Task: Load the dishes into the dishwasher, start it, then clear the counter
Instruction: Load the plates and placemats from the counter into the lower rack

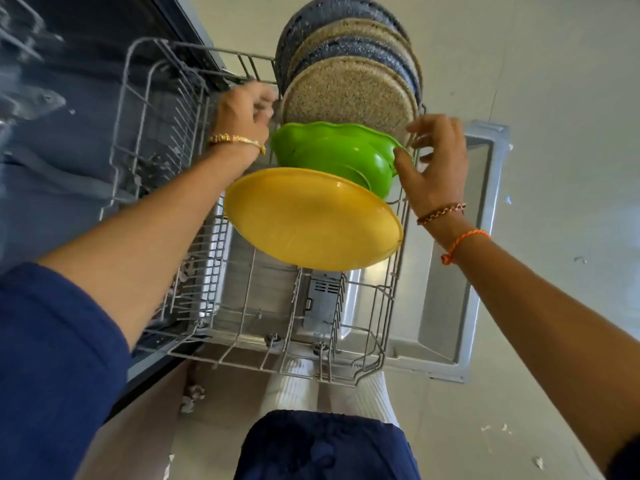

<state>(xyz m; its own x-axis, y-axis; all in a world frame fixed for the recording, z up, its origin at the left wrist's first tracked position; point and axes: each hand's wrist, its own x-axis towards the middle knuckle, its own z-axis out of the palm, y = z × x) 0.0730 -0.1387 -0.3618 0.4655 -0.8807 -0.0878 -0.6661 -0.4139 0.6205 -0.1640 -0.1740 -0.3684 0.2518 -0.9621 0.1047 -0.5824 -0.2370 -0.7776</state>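
The dishwasher's lower wire rack (242, 334) is pulled out over the open door (446, 306). Several speckled blue and beige plates (349, 95) stand on edge at its far end. In front of them a green bowl (329, 154) leans on its side, and a yellow plate (311, 220) leans nearest me. My left hand (242, 112) is curled at the green bowl's left rim beside the rack wires; what it grips is hidden. My right hand (433, 161) touches the bowl's right rim with its thumb, fingers spread loosely.
The dishwasher's dark interior (86, 64) lies at the left. Pale tiled floor (554, 98) surrounds the door on the right, with small white scraps (495, 429) on it. My legs (325, 441) stand just behind the rack's near edge. The rack's left half holds only bare tines.
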